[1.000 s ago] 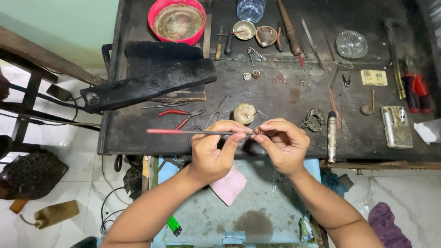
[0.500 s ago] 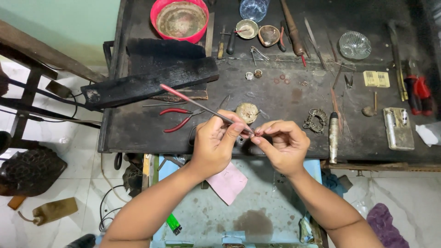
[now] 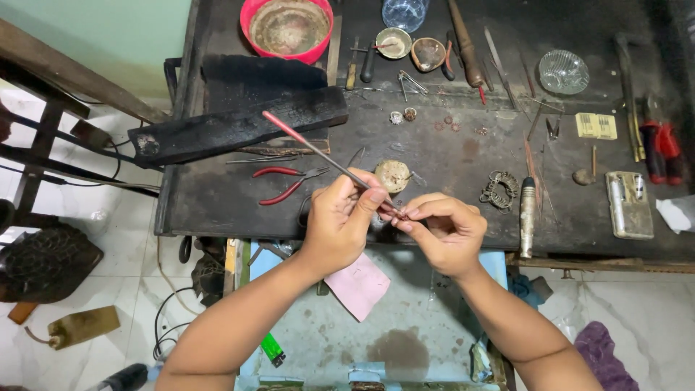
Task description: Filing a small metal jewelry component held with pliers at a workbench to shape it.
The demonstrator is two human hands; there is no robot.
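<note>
- Pinching near its working end, the left hand (image 3: 340, 217) holds a long, thin metal needle file with a red-coated handle (image 3: 318, 150); thumb and forefinger are shut on the shaft while the other fingers curl loosely, and the handle slants up and away to the left.
- Meeting it tip to tip, the right hand (image 3: 445, 228) has its thumb and fingers closed around something very small at the file's end (too tiny to make out, hidden between the fingertips).
- The file looks light and stiff, and the bare metal is probably slick, so a grip close to the tip, as here, should steady it best; the hidden piece would likely slip easily and needs a firm pinch.
- Just beyond the left hand lie red-handled pliers (image 3: 286, 182); between and just past both hands sits a round, pale, crusted disc (image 3: 392, 175).
- Right of the right hand lie a coiled wire ornament (image 3: 499, 190) and a silver cylindrical tool (image 3: 526, 213).
- Farther out, left of the file's handle, a charred black wooden block (image 3: 239, 123) rests on the dark, stained workbench (image 3: 217, 210).
</note>
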